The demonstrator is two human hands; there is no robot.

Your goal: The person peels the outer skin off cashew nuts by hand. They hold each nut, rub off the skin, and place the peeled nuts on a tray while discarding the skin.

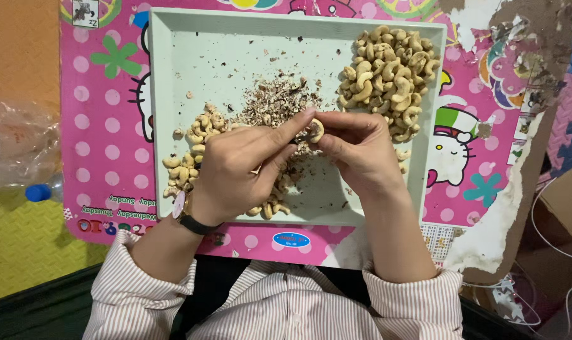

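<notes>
Both hands meet over the middle of a pale green tray (172, 75). My right hand (358, 151) pinches a single cashew nut (315, 130) between thumb and fingers. My left hand (239, 167) touches the same nut with its thumb and forefinger tip; a dark wristband sits on that wrist. A heap of cashews (387, 72) lies in the tray's far right corner. A smaller spread of cashews (194, 148) lies at the left, partly under my left hand. Brown skin flakes (270, 101) are scattered in the middle.
The tray rests on a pink dotted cartoon board (103, 126) with a torn, peeling right side (506, 208). A crushed clear plastic bottle with a blue cap (37, 192) lies at the left. White cables (550, 233) trail at the right.
</notes>
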